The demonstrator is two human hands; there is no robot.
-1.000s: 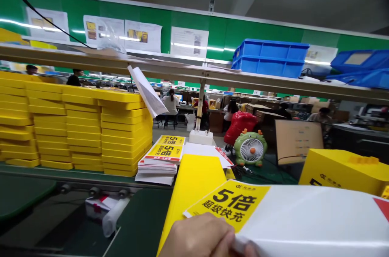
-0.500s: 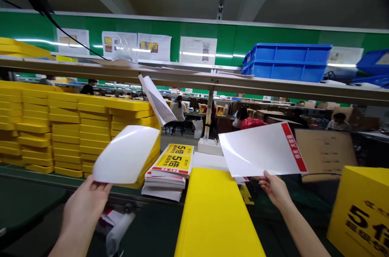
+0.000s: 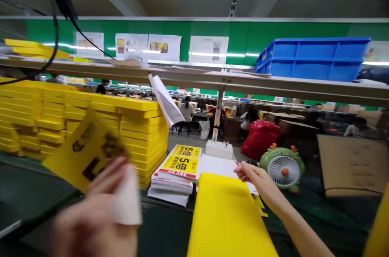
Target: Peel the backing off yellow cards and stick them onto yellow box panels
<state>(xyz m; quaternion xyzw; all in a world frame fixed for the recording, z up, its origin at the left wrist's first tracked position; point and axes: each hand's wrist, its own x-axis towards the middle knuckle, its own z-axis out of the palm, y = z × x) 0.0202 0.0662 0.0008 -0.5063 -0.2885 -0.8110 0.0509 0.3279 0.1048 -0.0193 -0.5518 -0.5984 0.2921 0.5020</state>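
My left hand [image 3: 97,212] is smeared by motion at the lower left. It grips a yellow printed sheet [image 3: 82,149] with black characters and a white back. My right hand [image 3: 255,178] reaches left over the far end of a long yellow box [image 3: 227,216] that lies in front of me. Its fingertips pinch the corner of a white sheet [image 3: 217,165] with a red edge, which lies flat on a low pile. Left of that pile stands a stack of yellow-and-red printed sheets [image 3: 179,172].
Tall stacks of yellow boxes [image 3: 133,131] fill the left. A green desk fan [image 3: 282,168], a red bag [image 3: 261,137] and a brown board [image 3: 349,165] stand to the right. Blue crates [image 3: 313,58] sit on the overhead shelf [image 3: 194,78]. People work in the background.
The left hand has swung its sheet down and turned the yellow printed side up. The right hand has lowered its white sheet onto the pile behind the yellow box.
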